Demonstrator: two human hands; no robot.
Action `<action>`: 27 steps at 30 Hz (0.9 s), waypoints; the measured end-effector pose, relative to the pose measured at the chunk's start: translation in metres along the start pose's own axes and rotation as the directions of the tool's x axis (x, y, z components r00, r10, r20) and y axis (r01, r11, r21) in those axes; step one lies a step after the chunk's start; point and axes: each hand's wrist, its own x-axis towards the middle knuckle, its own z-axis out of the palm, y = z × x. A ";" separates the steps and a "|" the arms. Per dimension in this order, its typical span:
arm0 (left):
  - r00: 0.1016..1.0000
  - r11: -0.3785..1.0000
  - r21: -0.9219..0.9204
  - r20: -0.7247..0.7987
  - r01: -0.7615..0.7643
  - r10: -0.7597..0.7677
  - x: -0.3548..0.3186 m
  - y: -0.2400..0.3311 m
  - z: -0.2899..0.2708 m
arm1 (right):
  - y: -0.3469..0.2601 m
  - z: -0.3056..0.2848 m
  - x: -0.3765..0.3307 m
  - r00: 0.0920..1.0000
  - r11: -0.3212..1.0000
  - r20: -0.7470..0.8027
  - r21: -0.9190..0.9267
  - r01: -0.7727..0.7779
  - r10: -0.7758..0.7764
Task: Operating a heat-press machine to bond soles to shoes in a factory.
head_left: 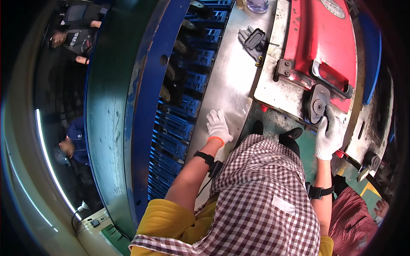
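My left hand (218, 126), in a white knit glove with an orange cuff, lies on the metal bench (232, 68), fingers spread and nothing in them. My right hand (330, 135), gloved alike, is closed at the near edge of a dark grey oval plate (317, 104) with a ringed round boss. Its thumb and fingers meet the plate's lower right edge; part of the grip is hidden. The plate is at the near end of a red machine cover (329, 42). I cannot tell whether it is fixed there.
A grey glove (244, 36) lies beside a black moulded piece (256, 40) on the bench; a clear container (257, 5) stands beyond. Left are blue racks (194, 81) and a blue frame (147, 85). Another person's hand (381, 208) shows lower right; people (79, 40) are far left.
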 end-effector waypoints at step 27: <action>0.273 0.417 0.222 -0.481 -0.881 0.833 -0.062 0.302 -0.236 | 0.000 0.003 -0.007 0.997 0.997 -0.031 0.002 -0.075 0.075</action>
